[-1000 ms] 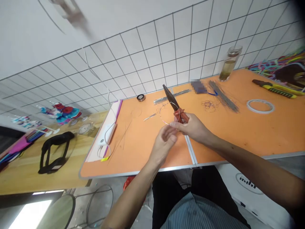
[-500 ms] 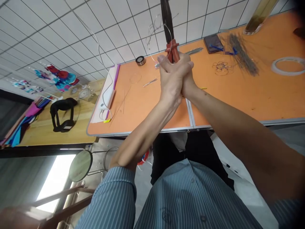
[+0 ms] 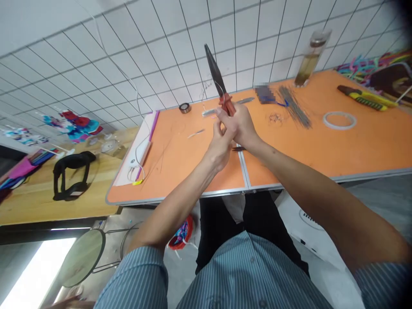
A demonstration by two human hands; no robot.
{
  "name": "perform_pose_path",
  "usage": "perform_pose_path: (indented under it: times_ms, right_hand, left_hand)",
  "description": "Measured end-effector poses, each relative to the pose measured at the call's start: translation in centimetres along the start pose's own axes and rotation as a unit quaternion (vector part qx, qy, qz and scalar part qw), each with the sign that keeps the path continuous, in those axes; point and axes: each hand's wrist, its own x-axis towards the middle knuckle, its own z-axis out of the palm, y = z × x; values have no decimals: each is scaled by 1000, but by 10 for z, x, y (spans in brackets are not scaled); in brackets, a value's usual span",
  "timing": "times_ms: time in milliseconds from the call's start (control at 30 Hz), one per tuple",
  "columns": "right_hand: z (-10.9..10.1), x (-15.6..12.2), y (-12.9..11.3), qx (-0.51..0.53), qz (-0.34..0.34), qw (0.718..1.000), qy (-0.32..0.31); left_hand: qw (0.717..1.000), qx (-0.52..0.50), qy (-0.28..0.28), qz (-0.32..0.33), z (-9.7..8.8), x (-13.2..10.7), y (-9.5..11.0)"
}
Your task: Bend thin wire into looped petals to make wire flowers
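Observation:
Long-nose pliers (image 3: 215, 71) with dark jaws and red handles point up and away over the table's back edge. My right hand (image 3: 246, 124) is wrapped around their handles. Pressed against it, my left hand (image 3: 222, 139) is closed with its thumb near the handles; what its fingers hold is hidden. A thin, pale wire (image 3: 206, 88) curls beside the jaws. Below the hands, a dark tool tip (image 3: 238, 149) lies on the orange table (image 3: 180, 167).
A tape roll (image 3: 184, 107), a power strip (image 3: 139, 155), a wire bundle (image 3: 294, 107), a wire tangle (image 3: 275, 118), a white ring (image 3: 339, 120), a yellow-black cutter (image 3: 363, 98) and a bottle (image 3: 308, 64) sit on the table. Left, a black strap (image 3: 72, 176) lies on a wooden surface.
My view has tilted, showing more of the table's right side. The hands have shifted from a tight clasp over the handles, with my left hand lower. The pliers lean further left.

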Motion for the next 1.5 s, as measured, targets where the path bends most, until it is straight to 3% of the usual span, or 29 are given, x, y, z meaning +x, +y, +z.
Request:
perform_pose_path:
  times_ms: [67, 133, 233, 400, 533, 700, 900, 1067, 1400, 1500]
  right_hand:
    - [-12, -5, -9, 10, 6, 1000, -5]
    - [-19, -12, -12, 37, 41, 998, -40]
    - [-26, -18, -8, 69, 70, 991, -86]
    - [-35, -15, 9, 43, 138, 982, -124]
    - [-39, -9, 28, 22, 155, 979, -133]
    - [-43, -9, 49, 31, 147, 977, -150]
    - [-47, -13, 58, -49, 137, 973, -177]
    - [-49, -17, 57, -172, 73, 971, -148]
    - [-50, -21, 65, -111, 145, 967, -178]
    - [-53, -19, 64, -105, 132, 967, -189]
  left_hand:
    - [998, -39, 9, -51, -29, -6, 4]
    - [996, -76, 40, -38, -53, 0, 14]
    - [993, -114, -1, -27, -67, 21, 33]
    - [985, -133, -64, -92, -61, 55, 45]
    - [985, -118, -62, -109, -62, 71, 36]
    - [989, -59, -57, -122, -78, 82, 26]
    - [985, -19, -73, -154, -88, 81, 18]
    - [990, 3, -70, -121, -80, 73, 13]
    - [996, -21, -21, -84, -74, 69, 15]
    - [997, -28, -10, -71, -75, 69, 20]
